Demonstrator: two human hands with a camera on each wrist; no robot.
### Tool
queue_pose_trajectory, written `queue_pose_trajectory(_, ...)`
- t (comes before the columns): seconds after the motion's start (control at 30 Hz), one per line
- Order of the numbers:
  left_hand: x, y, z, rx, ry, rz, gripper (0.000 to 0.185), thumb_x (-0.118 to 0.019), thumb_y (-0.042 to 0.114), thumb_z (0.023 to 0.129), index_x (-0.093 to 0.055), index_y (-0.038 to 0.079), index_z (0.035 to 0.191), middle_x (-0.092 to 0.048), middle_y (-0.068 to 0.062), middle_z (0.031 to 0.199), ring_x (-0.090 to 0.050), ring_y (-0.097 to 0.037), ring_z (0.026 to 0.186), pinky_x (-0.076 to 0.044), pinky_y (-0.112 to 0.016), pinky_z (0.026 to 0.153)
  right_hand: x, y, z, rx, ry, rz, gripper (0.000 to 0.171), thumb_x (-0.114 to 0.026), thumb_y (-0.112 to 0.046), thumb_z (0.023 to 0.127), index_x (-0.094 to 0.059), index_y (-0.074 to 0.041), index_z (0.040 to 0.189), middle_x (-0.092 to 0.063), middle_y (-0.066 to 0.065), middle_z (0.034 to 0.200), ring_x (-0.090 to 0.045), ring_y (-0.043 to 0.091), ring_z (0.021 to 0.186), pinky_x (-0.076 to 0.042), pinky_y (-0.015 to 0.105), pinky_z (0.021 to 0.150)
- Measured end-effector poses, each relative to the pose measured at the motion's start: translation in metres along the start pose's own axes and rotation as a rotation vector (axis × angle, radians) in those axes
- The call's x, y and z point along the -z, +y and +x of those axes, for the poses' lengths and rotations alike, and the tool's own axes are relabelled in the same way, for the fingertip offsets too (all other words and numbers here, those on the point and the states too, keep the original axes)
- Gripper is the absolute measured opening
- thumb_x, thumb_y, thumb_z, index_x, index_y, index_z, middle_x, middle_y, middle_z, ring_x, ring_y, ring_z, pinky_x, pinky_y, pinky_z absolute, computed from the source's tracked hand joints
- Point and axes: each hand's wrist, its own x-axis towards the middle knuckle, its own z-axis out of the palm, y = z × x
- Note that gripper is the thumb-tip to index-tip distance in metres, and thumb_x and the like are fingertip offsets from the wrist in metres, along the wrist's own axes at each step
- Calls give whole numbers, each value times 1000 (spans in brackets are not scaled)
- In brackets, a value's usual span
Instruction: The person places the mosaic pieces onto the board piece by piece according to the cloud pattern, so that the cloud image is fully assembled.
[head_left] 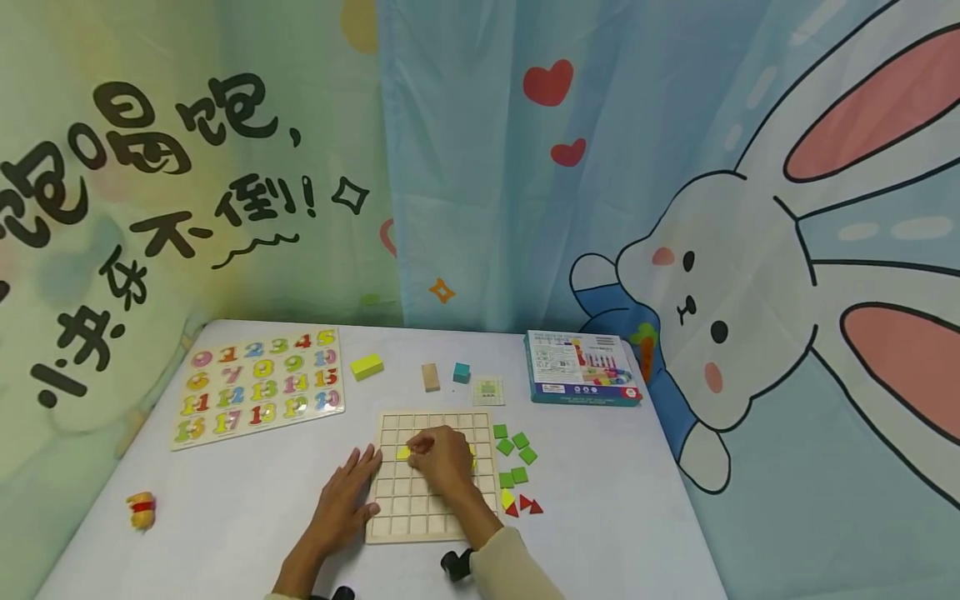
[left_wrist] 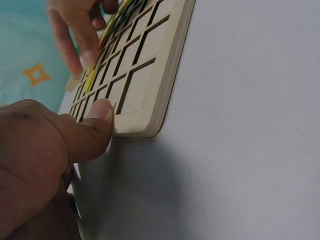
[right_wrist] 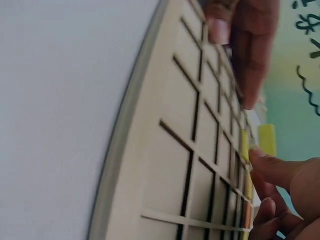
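A pale wooden grid board (head_left: 408,527) with square cells lies on the table. My left hand (head_left: 345,504) rests at its left side, fingers extended along the edge. In the left wrist view the thumb (left_wrist: 100,112) presses on the board's rim near a corner. Over the upper cells, my right hand (head_left: 447,458) bends down with thumb and finger together at a yellow tile (head_left: 403,453). The left wrist view shows those fingertips right at the yellow tile (left_wrist: 90,81). More yellow shows beside the right hand, which hides part of the board.
Green square tiles (head_left: 505,447), red triangles (head_left: 536,507) and a yellow piece (head_left: 507,498) lie right of the board. Behind stand a yellow block (head_left: 367,367), a wooden block (head_left: 430,377), a teal cube (head_left: 461,372), a card (head_left: 488,391) and a box (head_left: 581,367). A number board (head_left: 262,383) and figurine (head_left: 141,510) lie left.
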Motion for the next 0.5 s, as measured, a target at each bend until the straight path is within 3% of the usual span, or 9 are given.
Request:
queue_pose_trajectory(0.3, -1, 0, -1, -19, 9, -8, 84, -78, 1, 88, -41, 7, 163, -32, -17, 174, -21, -48, 163, -16, -72, 129, 41, 19, -33, -75, 72, 102, 23, -92, -12, 82, -83, -18, 102, -73, -7, 81, -54, 6, 66, -42, 20, 55)
queue_pose_trajectory(0.5, -2, -1, -1, -35, 26, 5, 84, -79, 1, 88, -41, 7, 163, -32, -18, 173, -22, -49, 162, -18, -73, 128, 73, 51, -60, -163, 173, 67, 27, -93, -9, 77, -83, -18, 100, -74, -5, 83, -61, 9, 70, -46, 24, 59)
